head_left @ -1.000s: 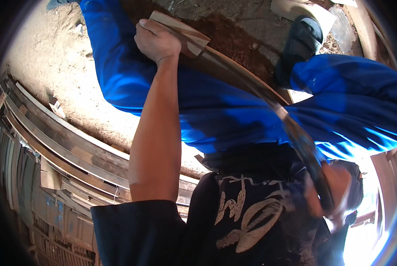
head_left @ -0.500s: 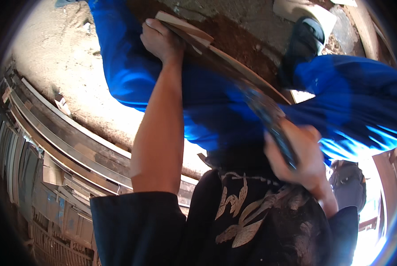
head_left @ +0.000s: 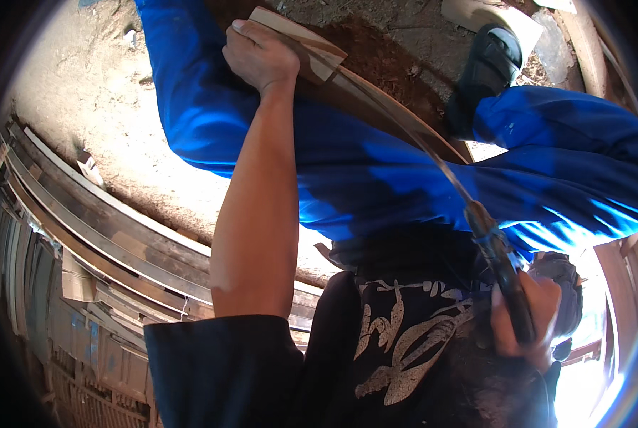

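My left hand (head_left: pixel 262 57) is closed round a short pale wood block (head_left: pixel 301 41) and presses it down at the upper middle. Below the block, a longer curved-looking plank (head_left: pixel 419 132) slants down to the right. My right hand (head_left: pixel 529 314) wraps round the dark handle of a handsaw (head_left: pixel 451 175) at the lower right, beside my torso. Its long, thin blade appears nearly edge-on. The tip end reaches the block's right end, close to my left hand; whether it has cut in, I cannot tell.
My blue-trousered legs (head_left: pixel 212 121) spread around the work, with a dark sandal (head_left: pixel 493 60) at the upper right. Long boards (head_left: pixel 119 225) lie stacked along the left. Dirt ground (head_left: pixel 69 93) shows at the upper left. A dark bag-like thing (head_left: pixel 558 274) sits behind my right hand.
My right hand has drawn the handsaw back, down and to the right, so more of the blade shows. My left hand stays on the wood block.
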A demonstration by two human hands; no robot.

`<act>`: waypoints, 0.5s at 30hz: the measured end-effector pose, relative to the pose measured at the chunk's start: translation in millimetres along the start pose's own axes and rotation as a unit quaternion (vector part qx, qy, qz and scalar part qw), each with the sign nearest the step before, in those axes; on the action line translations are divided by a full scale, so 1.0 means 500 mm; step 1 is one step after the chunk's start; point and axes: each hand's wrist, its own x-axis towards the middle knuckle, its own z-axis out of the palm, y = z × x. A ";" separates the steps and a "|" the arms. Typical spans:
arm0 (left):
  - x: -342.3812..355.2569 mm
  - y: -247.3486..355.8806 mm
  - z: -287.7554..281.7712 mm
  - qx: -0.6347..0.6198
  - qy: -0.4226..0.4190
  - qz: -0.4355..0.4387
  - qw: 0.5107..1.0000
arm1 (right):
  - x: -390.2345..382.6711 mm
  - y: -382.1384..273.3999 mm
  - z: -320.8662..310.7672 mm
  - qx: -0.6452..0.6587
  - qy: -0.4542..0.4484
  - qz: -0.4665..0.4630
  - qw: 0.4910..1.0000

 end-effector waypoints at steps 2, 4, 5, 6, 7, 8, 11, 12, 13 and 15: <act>0.004 0.007 0.000 0.003 -0.015 -0.002 1.000 | 0.072 0.003 0.015 0.184 -0.090 0.056 0.977; 0.006 0.000 -0.006 0.011 -0.034 -0.008 0.999 | 0.150 0.006 0.086 0.285 -0.050 -0.020 0.957; 0.005 -0.002 -0.007 0.004 -0.021 -0.011 1.000 | 0.149 -0.007 0.067 0.279 -0.050 0.015 0.959; 0.005 -0.004 -0.005 -0.002 -0.007 -0.013 1.000 | 0.143 -0.019 0.046 0.272 -0.050 0.051 0.960; 0.004 -0.006 -0.005 -0.008 0.006 -0.016 1.000 | 0.135 -0.022 0.045 0.274 -0.054 0.062 0.958; 0.003 -0.001 -0.001 -0.013 0.008 -0.012 1.000 | 0.129 -0.020 0.041 0.272 -0.054 0.072 0.958; -0.003 0.003 0.002 -0.011 0.003 -0.009 1.000 | 0.116 -0.009 0.033 0.277 -0.056 0.107 0.953; 0.002 0.000 0.000 -0.006 -0.004 -0.013 1.000 | 0.136 0.003 0.046 0.280 -0.087 0.082 0.953; 0.005 -0.002 -0.002 0.000 -0.010 -0.018 1.000 | 0.157 0.007 0.054 0.282 -0.120 0.062 0.950; 0.006 0.010 0.009 -0.018 -0.017 -0.029 0.999 | 0.126 -0.022 0.015 0.246 -0.098 0.144 0.954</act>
